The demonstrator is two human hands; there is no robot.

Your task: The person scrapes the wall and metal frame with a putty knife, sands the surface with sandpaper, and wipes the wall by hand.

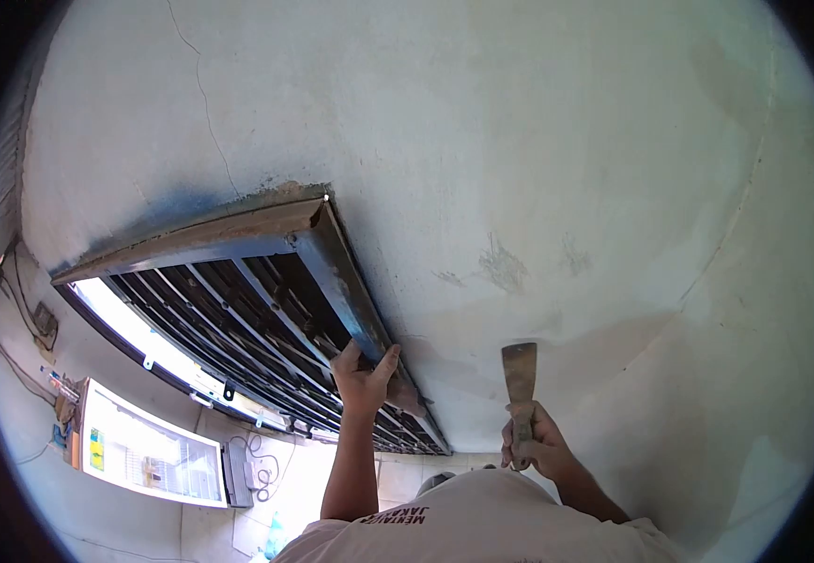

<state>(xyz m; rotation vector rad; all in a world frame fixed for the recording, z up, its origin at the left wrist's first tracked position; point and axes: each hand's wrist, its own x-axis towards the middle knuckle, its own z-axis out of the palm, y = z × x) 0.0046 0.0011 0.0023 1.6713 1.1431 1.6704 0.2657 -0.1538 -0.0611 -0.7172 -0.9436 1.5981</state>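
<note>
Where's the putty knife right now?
Head view, just right of centre and low: the putty knife stands blade-up in the right hand, beside the left hand resting on the metal window frame.

Room under repair, likely small shop or home, is indicated: cracked, patch-filled plaster wall (538,141); rusted barred window frame (266,281); lit glass-door display cooler (149,455); loose cables (261,464) hung beside it; tiled floor (398,474).

Seen from below, a pale plastered wall (538,131) with a thin crack (204,103); the left hand (363,380) grips the edge of a rusty metal window frame (332,267) fitted with a barred grille (238,319); the right hand (537,448) holds a putty knife (520,371), blade up, against the wall.
</note>
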